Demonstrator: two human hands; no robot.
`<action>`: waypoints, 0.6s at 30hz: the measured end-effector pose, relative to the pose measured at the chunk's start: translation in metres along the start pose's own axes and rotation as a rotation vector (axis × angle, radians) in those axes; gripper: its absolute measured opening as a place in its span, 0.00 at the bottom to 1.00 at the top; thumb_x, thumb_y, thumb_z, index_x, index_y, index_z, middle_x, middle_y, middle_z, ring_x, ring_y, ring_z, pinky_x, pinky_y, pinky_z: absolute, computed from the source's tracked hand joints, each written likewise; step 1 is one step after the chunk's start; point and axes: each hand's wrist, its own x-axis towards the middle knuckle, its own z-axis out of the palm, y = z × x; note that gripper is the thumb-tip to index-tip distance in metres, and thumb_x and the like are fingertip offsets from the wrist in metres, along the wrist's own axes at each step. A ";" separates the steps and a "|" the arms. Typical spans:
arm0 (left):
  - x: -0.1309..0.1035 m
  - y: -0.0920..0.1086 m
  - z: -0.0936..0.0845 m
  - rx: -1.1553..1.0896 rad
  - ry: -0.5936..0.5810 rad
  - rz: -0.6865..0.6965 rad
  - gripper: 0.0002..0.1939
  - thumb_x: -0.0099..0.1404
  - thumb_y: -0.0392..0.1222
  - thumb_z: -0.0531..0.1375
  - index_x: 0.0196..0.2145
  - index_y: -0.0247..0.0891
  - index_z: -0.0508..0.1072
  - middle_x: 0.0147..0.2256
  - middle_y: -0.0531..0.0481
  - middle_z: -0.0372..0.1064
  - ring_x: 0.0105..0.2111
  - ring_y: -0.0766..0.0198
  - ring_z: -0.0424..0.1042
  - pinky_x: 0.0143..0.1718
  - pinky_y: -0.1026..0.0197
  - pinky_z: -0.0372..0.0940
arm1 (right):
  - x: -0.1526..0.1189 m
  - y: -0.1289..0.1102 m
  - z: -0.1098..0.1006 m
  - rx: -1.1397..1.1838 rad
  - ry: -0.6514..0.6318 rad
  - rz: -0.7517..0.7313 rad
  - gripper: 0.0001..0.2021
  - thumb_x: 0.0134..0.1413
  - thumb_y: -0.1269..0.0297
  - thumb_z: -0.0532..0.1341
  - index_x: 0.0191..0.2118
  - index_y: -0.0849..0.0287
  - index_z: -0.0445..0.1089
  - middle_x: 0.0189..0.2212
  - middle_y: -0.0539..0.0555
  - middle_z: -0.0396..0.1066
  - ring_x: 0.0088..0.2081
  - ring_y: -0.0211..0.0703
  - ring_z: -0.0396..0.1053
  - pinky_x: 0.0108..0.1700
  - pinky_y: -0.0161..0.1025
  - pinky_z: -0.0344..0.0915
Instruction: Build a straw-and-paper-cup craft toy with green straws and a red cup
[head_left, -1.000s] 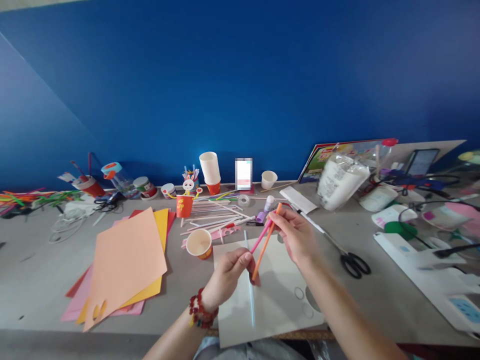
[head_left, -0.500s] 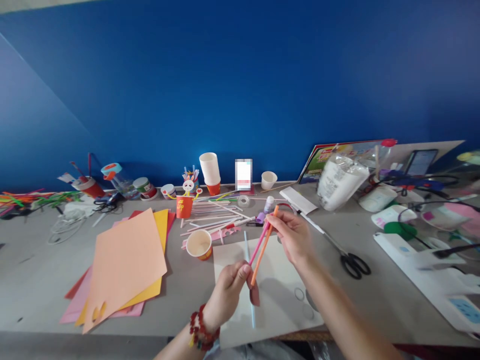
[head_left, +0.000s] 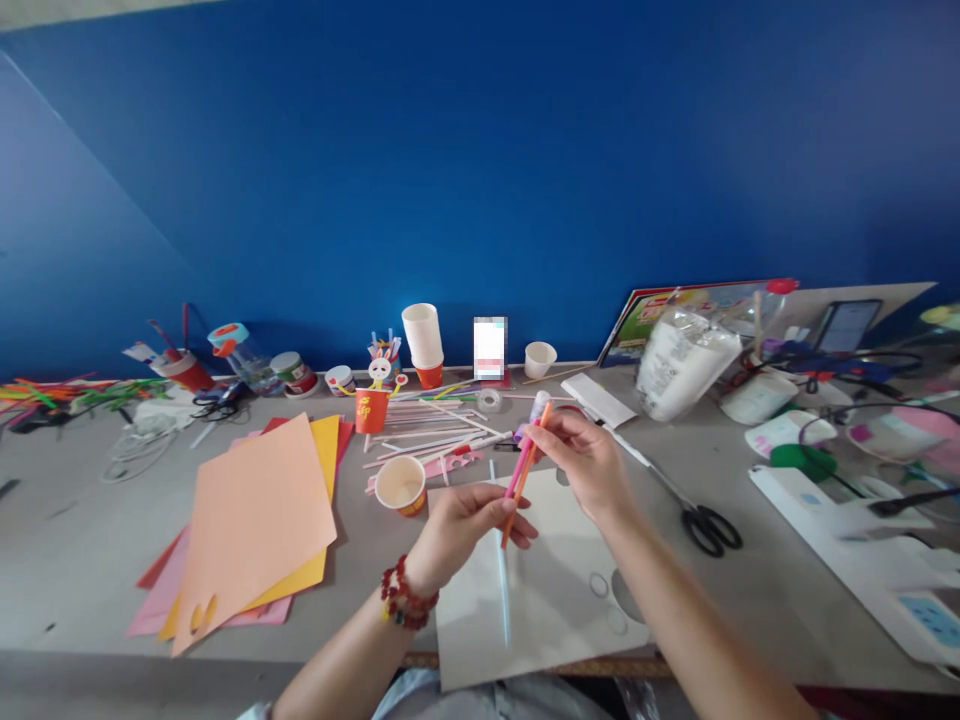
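A pink straw point(head_left: 517, 474) and a longer orange straw point(head_left: 530, 463) are held close together at a slant. My right hand point(head_left: 585, 460) pinches both near their upper ends. Lower down, my left hand point(head_left: 469, 525), with a red bead bracelet point(head_left: 406, 600) at its wrist, closes thumb and fingers on the straws; the pink one's lower end is hidden by it. The orange tip pokes out below the left fingers. Beneath the hands, a light blue straw point(head_left: 504, 600) lies on a white sheet point(head_left: 555, 620), which has some cut-out holes on its right side.
Left of the sheet stand a paper cup point(head_left: 401, 488) and stacked coloured paper point(head_left: 262, 520). Behind them are a red cup with a rabbit figure point(head_left: 371, 410) and scattered straws point(head_left: 427, 418). Black-handled scissors point(head_left: 712, 530) and a white power strip point(head_left: 832, 560) lie to the right.
My left hand has moved up along the straws, and its fingers now reach across both. The two straws have come closer together. The view has shifted slightly.
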 end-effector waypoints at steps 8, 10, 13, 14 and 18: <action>-0.002 -0.006 0.002 -0.215 -0.002 -0.159 0.23 0.64 0.55 0.62 0.43 0.28 0.77 0.36 0.34 0.79 0.32 0.57 0.80 0.35 0.60 0.72 | 0.003 -0.006 0.002 -0.022 0.037 -0.027 0.11 0.51 0.55 0.70 0.32 0.58 0.78 0.27 0.52 0.77 0.24 0.40 0.71 0.27 0.37 0.73; -0.002 -0.006 0.002 -0.224 -0.002 -0.167 0.23 0.64 0.55 0.62 0.43 0.29 0.77 0.37 0.34 0.79 0.32 0.57 0.80 0.32 0.62 0.71 | 0.003 -0.005 0.003 -0.018 0.043 -0.037 0.11 0.52 0.55 0.69 0.32 0.58 0.77 0.27 0.52 0.77 0.23 0.40 0.71 0.26 0.37 0.73; -0.003 -0.005 0.003 -0.245 0.001 -0.162 0.22 0.63 0.54 0.63 0.42 0.29 0.77 0.36 0.34 0.79 0.31 0.57 0.80 0.29 0.63 0.70 | 0.003 -0.004 0.005 -0.015 0.043 -0.055 0.10 0.52 0.55 0.69 0.32 0.57 0.77 0.27 0.52 0.77 0.23 0.40 0.72 0.26 0.37 0.73; -0.003 -0.005 0.003 -0.250 -0.002 -0.160 0.22 0.63 0.54 0.63 0.41 0.29 0.76 0.35 0.35 0.79 0.31 0.58 0.80 0.28 0.64 0.70 | 0.002 -0.003 0.005 -0.017 0.045 -0.058 0.10 0.52 0.55 0.69 0.32 0.57 0.77 0.27 0.52 0.77 0.23 0.40 0.72 0.27 0.37 0.73; -0.003 -0.006 0.004 -0.255 -0.004 -0.157 0.21 0.63 0.54 0.63 0.36 0.29 0.75 0.32 0.37 0.79 0.27 0.60 0.79 0.25 0.66 0.70 | 0.003 0.000 0.003 -0.018 0.032 -0.046 0.11 0.51 0.55 0.70 0.32 0.57 0.77 0.28 0.53 0.78 0.24 0.41 0.73 0.28 0.38 0.74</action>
